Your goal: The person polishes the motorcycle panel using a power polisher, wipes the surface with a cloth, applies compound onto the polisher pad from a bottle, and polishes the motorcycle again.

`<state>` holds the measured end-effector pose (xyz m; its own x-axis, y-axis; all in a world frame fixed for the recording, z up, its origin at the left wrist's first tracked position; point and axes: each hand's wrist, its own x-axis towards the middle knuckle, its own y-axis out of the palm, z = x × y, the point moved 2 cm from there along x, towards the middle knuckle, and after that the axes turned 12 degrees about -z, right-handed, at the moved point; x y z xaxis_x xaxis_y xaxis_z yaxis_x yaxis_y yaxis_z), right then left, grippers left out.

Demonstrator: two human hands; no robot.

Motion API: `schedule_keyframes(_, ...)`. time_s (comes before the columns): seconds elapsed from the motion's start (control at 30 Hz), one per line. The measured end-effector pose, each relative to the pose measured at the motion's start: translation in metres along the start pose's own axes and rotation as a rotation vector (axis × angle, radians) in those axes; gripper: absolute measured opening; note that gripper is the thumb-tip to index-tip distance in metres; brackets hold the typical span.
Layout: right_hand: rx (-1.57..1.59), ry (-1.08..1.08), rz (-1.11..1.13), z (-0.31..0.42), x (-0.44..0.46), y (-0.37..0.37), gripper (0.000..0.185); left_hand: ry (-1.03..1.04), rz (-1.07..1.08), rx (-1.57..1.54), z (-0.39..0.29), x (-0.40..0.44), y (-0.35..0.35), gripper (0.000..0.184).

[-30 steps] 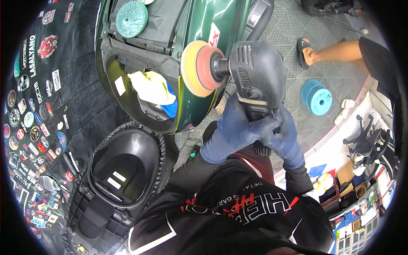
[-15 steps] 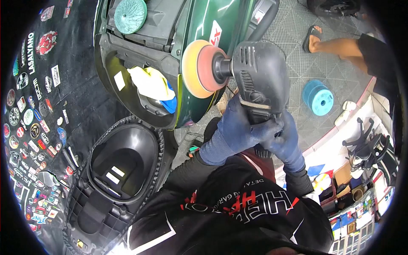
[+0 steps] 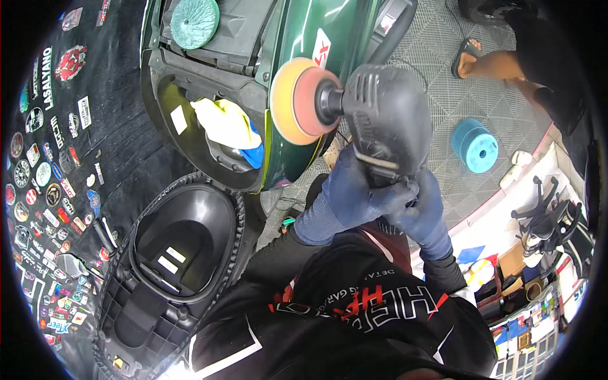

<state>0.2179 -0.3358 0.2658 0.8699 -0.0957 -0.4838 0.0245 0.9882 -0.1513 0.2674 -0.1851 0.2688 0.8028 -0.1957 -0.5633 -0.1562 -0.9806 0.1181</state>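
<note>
A black polisher (image 3: 389, 117) is gripped in both my hands, which wear blue knitted gloves. My left hand (image 3: 361, 196) is wrapped round it just below its head, and my right hand (image 3: 421, 206) closes round it from the right, fingers meeting the left ones. The round orange and yellow foam pad (image 3: 297, 101) stands edge-up against the glossy green body panel (image 3: 310, 38), beside a white and red sticker. Whether the pad's full face touches the panel cannot be seen. A yellow and blue cloth (image 3: 225, 126) lies in the opening of the scooter body.
A green round disc (image 3: 195, 23) rests on the scooter's top. Below lies an upturned black scooter seat (image 3: 183, 240). A blue spool (image 3: 475, 145) is on the grey tiled floor. Another person's leg (image 3: 494, 62) is at upper right. A stickered black cover (image 3: 69, 171) spans the left.
The polisher and my hands have shifted very slightly, with the pad still beside the green panel. The other person's dark clothing has come further into view at upper right.
</note>
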Motion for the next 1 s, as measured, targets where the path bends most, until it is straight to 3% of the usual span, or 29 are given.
schedule_keyframes(0.17,-0.001,-0.056,-0.077,0.009,0.003,-0.001,0.062,0.055,-0.059,-0.001,0.002,-0.001,0.003,0.042)
schedule_keyframes(0.23,-0.085,-0.128,0.009,0.005,0.006,-0.008,0.062,0.051,-0.077,-0.02,0.001,-0.002,0.003,0.041)
schedule_keyframes(0.57,0.002,-0.069,0.017,0.005,0.012,-0.005,0.06,-0.027,-0.021,-0.115,-0.006,0.006,0.003,0.043)
schedule_keyframes(0.73,-0.126,-0.079,0.0,0.014,0.01,-0.01,0.063,-0.105,0.013,-0.167,0.004,0.005,0.005,0.047)
schedule_keyframes(0.8,-0.089,-0.074,0.003,0.002,0.004,-0.008,0.064,0.057,-0.1,-0.064,0.006,-0.001,0.007,0.047)
schedule_keyframes(0.93,-0.033,0.026,0.035,0.005,0.005,-0.012,0.067,0.056,-0.091,-0.076,-0.004,0.002,0.005,0.048)
schedule_keyframes(1.0,-0.018,-0.05,0.031,0.01,0.016,-0.007,0.066,-0.144,0.003,-0.131,-0.006,0.009,0.004,0.05)
